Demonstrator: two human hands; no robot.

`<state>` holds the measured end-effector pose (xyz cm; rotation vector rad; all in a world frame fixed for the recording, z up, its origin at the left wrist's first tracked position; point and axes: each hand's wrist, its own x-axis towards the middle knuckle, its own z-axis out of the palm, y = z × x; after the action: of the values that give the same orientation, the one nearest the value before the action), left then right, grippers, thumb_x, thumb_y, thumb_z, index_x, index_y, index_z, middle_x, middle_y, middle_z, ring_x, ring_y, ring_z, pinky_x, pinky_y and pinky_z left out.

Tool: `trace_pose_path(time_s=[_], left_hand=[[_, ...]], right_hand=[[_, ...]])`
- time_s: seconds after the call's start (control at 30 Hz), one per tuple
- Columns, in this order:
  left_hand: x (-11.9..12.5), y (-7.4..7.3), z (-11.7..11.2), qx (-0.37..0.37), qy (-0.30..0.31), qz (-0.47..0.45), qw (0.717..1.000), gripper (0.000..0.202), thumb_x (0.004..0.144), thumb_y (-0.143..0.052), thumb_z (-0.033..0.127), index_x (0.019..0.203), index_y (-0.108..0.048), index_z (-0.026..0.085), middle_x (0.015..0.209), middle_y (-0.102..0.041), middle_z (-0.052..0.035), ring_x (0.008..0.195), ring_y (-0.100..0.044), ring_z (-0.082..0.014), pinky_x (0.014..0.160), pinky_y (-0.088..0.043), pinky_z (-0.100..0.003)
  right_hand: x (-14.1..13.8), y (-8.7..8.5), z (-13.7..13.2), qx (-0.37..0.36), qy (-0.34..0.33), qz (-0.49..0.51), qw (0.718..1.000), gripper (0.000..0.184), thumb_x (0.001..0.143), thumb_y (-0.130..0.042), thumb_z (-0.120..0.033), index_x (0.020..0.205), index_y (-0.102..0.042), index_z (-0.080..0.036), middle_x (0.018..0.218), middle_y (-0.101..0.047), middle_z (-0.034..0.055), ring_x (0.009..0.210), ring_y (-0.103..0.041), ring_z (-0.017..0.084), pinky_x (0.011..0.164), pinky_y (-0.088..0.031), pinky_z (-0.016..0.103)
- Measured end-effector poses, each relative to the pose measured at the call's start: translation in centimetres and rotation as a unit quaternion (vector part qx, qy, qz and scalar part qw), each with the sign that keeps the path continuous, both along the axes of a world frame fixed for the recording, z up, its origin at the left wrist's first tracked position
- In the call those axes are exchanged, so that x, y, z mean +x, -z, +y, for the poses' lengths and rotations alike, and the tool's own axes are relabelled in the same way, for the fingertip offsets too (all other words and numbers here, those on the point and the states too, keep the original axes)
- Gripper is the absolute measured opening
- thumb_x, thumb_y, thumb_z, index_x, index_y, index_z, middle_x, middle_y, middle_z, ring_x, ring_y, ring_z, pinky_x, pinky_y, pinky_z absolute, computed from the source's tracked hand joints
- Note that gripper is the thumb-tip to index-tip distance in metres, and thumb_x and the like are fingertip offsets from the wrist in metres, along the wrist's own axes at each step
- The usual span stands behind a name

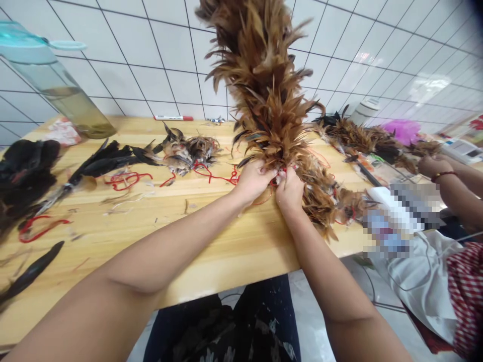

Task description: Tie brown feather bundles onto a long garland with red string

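Note:
A tall, bushy feather duster [264, 85] of brown and dark feathers rises from the table towards the wall. At its lower end my left hand [256, 181] is closed, fingertips pinched at the base of the feathers. Beside it, almost touching, my right hand [290, 190] is closed around the same spot, where a bit of red string shows. The exact thing between the fingertips is partly hidden. More brown feathers [320, 201] lie just right of my right hand. Loose red string [215, 176] trails on the table to the left of my hands.
Feather bunches [192, 151] and black feathers [101, 158] lie on the wooden table [181, 261]. A water bottle [75, 95] stands back left; a red marker [173, 118] lies by the tiled wall. At right, another person's hand [433, 163] is near more feathers [358, 133].

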<state>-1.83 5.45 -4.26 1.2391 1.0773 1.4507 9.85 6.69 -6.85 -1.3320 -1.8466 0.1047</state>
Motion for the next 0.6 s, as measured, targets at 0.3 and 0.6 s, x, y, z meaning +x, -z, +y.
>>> trace_pose_path(time_s=[0.3, 0.6], left_hand=[[0.06, -0.08, -0.04, -0.001, -0.008, -0.077, 0.997, 0.008, 0.07, -0.061, 0.013, 0.078, -0.062, 0.016, 0.075, -0.067, -0.0001, 0.073, -0.06, -0.0122, 0.075, -0.048, -0.025], [0.5, -0.17, -0.44, -0.005, -0.018, -0.071, 0.997, 0.008, 0.07, -0.059, 0.014, 0.078, -0.061, 0.015, 0.075, -0.068, -0.0007, 0.075, -0.062, -0.0132, 0.077, -0.05, -0.026]], right_hand=[[0.41, -0.29, -0.11, 0.021, -0.118, 0.019, 0.993, 0.015, 0.091, -0.036, -0.03, 0.087, -0.047, -0.022, 0.082, -0.062, 0.0098, 0.079, -0.058, 0.022, 0.076, -0.046, 0.036], [-0.05, -0.28, -0.38, -0.042, -0.03, -0.061, 0.997, 0.012, 0.088, -0.039, -0.022, 0.091, -0.051, -0.019, 0.08, -0.062, 0.0107, 0.074, -0.057, 0.023, 0.07, -0.043, 0.033]])
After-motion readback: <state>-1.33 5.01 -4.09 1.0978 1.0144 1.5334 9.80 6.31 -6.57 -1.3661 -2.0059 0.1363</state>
